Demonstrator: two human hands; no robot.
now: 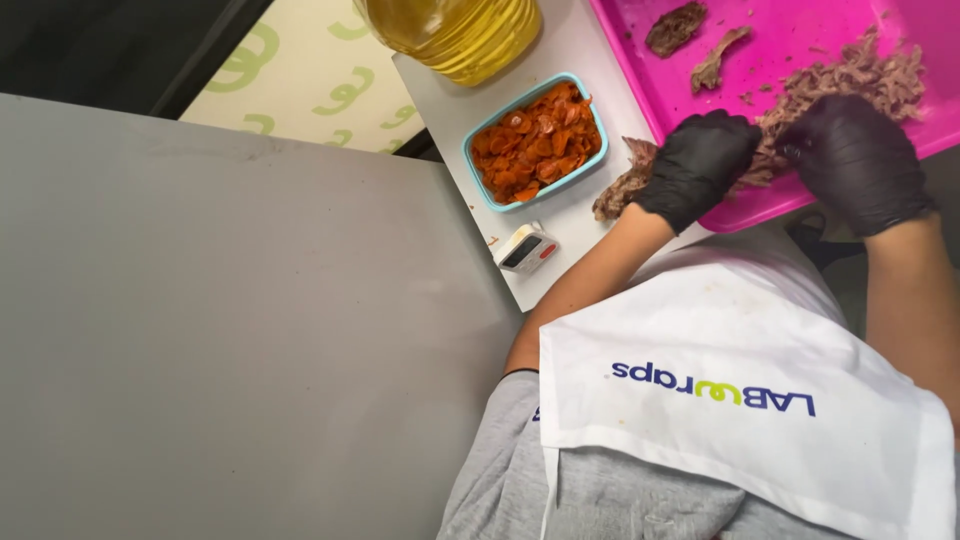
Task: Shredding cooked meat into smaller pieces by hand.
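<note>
Both gloved hands pinch a chunk of cooked meat (625, 185) at the pink tray's (800, 40) near edge; left hand (697, 165) curled closed on it, right hand (853, 160) gripping strands; shredded pile (860, 80) just beyond the right hand; two whole pieces (695, 45) further off remain unshredded.

Glossy pink plastic tray (700, 95), matt black gloves, fibrous shredded meat (850, 80)

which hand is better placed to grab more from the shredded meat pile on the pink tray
Right. The right hand already rests against the shredded meat pile on the pink tray, while the left hand sits at the tray's near edge, holding a meat chunk.
</note>
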